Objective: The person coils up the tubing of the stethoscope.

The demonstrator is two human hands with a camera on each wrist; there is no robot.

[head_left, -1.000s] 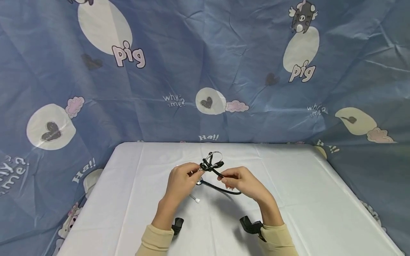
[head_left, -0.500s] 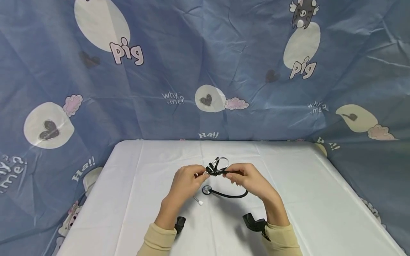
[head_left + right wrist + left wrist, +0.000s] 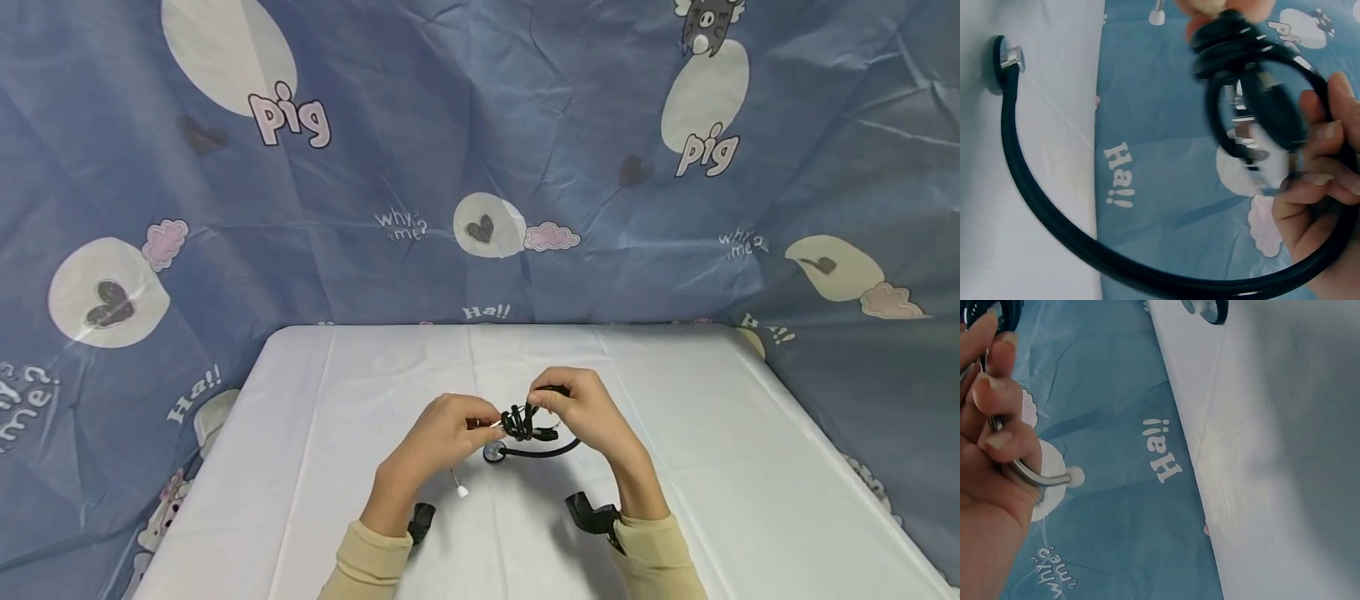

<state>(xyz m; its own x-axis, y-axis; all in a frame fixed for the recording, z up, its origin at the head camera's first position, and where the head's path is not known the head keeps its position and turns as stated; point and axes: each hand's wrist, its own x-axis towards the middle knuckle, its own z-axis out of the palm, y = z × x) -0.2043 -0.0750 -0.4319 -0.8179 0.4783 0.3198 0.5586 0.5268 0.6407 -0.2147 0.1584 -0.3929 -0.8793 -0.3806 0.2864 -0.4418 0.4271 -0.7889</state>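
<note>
Between the hands, raised off the table, is a stethoscope (image 3: 517, 423) whose black tubing is wound in several turns round its metal ear tubes. My left hand (image 3: 450, 429) grips the ear tubes; in the left wrist view a metal tube (image 3: 1038, 479) with a pale ear tip (image 3: 1075, 476) sticks out past the curled fingers. With thumb and fingers my right hand (image 3: 581, 408) pinches the black tubing just above the coil. A free length of tubing (image 3: 1116, 265) loops from that hand down to the round chest piece (image 3: 1000, 65). A white ear tip (image 3: 462, 492) hangs below the left hand.
A white cloth covers the table (image 3: 360, 367). Behind and beside it hangs a blue printed curtain (image 3: 390, 150). Black wrist-worn camera mounts (image 3: 592, 514) sit at both wrists, near the beige sleeves (image 3: 656, 554).
My right hand has drawn the tubing up and over the coil, ending above it. My left hand has shifted right and lower with the ear tubes. The coil looks more compact.
</note>
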